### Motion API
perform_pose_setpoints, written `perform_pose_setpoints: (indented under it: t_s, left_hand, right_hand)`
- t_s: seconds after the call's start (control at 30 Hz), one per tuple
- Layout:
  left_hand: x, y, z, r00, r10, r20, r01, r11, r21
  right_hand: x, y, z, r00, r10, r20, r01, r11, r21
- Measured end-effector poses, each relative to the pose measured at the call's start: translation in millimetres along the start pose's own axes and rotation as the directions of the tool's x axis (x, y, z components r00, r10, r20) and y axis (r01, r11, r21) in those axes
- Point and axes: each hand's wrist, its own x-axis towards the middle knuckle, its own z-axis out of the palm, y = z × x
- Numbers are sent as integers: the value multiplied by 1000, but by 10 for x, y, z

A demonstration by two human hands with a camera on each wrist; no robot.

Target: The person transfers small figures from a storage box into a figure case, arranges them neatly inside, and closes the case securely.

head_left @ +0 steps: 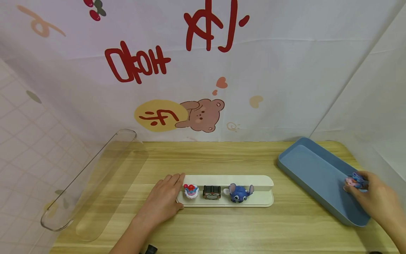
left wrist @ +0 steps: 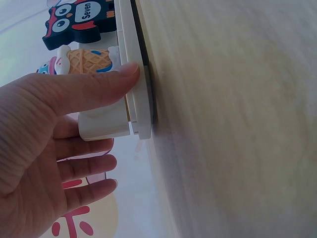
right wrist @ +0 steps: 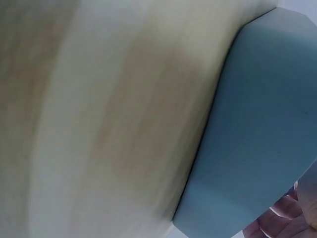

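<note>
A white stepped stand lies on the table with three small figures on its lower step: a red-topped ice cream figure, a dark owl figure and a blue big-eared figure. My left hand grips the stand's left end; the left wrist view shows the thumb of the hand on its edge beside the ice cream figure. Over the near end of the blue tray, my right hand pinches a small blue and pink figure. In the right wrist view the tray's wall hides most of that hand.
A long clear cover leans at the left side of the table. White printed cloth hangs behind the table. A small black object shows at the near edge, by the left forearm.
</note>
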Motion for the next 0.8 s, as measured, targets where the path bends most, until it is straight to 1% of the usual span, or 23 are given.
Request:
perform_pose_setpoints:
  t_s: [0.07, 0.33, 0.53, 0.67, 0.8]
  left_hand:
    - [1, 1, 3, 1000, -2, 4, 2, 1000, -1]
    - [1, 7, 1, 1000, -2, 2, 2, 1000, 2]
    - [-3, 15, -12, 1000, -6, 8, 6, 1000, -2]
    - [-2, 15, -12, 1000, -4, 7, 4, 1000, 1]
    - [0, 12, -10, 1000, 3, 2, -3, 1000, 6]
  right_hand:
    - [-3, -15, -15, 1000, 15, 2, -15, 1000, 7]
    - [-7, -109, -79, 1000, 14, -15, -14, 1000, 24]
    - [-2, -224, -126, 998, 12, -57, -11, 1000, 17]
    - [-9, -319, -163, 997, 22, -73, -20, 1000, 23]
    - [-25, -404, -182, 993, 4, -117, 1, 999, 39]
